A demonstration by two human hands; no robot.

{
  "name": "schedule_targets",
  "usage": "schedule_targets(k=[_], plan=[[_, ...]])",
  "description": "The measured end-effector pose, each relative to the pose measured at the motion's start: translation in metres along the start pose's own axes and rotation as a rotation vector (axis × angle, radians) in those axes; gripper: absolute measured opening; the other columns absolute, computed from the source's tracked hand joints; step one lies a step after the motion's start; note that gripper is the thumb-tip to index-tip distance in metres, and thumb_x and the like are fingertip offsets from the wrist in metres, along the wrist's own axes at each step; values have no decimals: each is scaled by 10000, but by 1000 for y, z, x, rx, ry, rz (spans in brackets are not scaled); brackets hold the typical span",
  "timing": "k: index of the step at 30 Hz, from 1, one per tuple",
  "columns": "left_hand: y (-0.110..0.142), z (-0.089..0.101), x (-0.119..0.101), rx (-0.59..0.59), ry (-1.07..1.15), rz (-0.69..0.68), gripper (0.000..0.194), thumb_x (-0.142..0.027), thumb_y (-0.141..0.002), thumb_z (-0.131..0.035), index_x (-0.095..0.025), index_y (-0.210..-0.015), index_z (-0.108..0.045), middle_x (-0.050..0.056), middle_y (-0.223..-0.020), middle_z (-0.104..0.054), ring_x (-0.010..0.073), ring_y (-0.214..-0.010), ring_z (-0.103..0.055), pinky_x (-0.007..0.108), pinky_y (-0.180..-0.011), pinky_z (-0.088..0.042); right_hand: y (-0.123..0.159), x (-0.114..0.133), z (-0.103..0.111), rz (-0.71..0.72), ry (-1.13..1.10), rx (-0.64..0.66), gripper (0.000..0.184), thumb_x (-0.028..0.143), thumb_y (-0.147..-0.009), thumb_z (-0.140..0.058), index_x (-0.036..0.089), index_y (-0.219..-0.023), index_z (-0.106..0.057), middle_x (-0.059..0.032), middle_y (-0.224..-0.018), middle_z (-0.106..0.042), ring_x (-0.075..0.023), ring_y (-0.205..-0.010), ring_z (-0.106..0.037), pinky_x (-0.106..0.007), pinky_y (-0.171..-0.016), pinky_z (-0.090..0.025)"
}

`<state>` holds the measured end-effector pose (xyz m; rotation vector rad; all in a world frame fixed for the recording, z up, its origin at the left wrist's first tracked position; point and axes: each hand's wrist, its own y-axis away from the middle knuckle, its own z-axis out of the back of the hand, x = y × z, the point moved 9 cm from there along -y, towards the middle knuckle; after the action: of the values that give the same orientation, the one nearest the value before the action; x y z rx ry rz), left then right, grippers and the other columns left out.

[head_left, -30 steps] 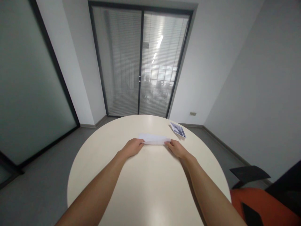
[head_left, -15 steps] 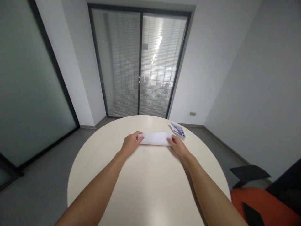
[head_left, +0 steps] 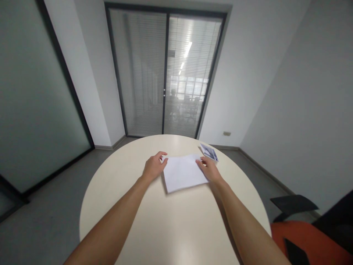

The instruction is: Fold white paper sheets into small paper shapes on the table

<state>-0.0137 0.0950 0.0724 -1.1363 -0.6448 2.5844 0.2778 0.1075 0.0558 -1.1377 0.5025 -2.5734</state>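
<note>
A white sheet of paper (head_left: pixel 183 173) is lifted off the round cream table (head_left: pixel 171 221), its far edge held up and its near edge hanging toward me. My left hand (head_left: pixel 153 167) pinches the sheet's far left corner between thumb and fingers. My right hand (head_left: pixel 210 169) grips the far right corner in the same way. Both forearms reach forward across the tabletop.
A small printed card or photo (head_left: pixel 209 152) lies near the table's far right edge. An orange and black chair (head_left: pixel 311 235) stands at the lower right. Glass doors with blinds (head_left: pixel 165 73) close the far wall; a frosted glass partition (head_left: pixel 33 110) runs along the left.
The paper was a narrow folded strip lying between my hands. It has opened out into a wide sheet, its near edge swinging down toward me, while both hands kept their hold on the far corners.
</note>
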Motion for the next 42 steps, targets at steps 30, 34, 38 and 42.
schedule_targets(k=[30, 34, 38, 42], plan=[[68, -76, -84, 631, -135, -574, 527, -450, -867, -654, -235, -1347, -631, 112, -1491, -518, 289, -1377, -472, 416, -1174, -352, 16, 23, -61, 240, 324, 307, 445, 380, -990, -444, 156, -1301, -670, -138, -1366, -638, -276, -1308, -544, -428, -1123, -397], [70, -81, -80, 652, -157, -568, 558, -465, -878, -638, -234, -1384, -596, 111, -1537, -474, 294, -1413, -442, 421, -1179, -347, 17, 16, -67, 276, 374, 311, 476, 356, -1014, -400, 123, -1368, -617, -158, -1439, -577, -276, -1357, -512, -457, -1182, -331], [67, -87, -72, 653, -229, -540, 573, -535, -924, -554, -244, -1417, -555, 99, -1565, -440, 298, -1456, -382, 469, -1209, -279, 15, 23, -62, 300, 394, 276, 429, 341, -1006, -436, 154, -1326, -654, -148, -1404, -609, -278, -1335, -530, -475, -1167, -348], [58, -85, -61, 616, -371, -436, 516, -494, -1016, -361, -254, -1443, -524, 98, -1547, -462, 298, -1434, -404, 504, -1187, -287, 13, 39, -53, 318, 350, 226, 374, 329, -997, -460, 185, -1215, -726, -112, -1281, -695, -271, -1200, -611, -430, -1077, -444]])
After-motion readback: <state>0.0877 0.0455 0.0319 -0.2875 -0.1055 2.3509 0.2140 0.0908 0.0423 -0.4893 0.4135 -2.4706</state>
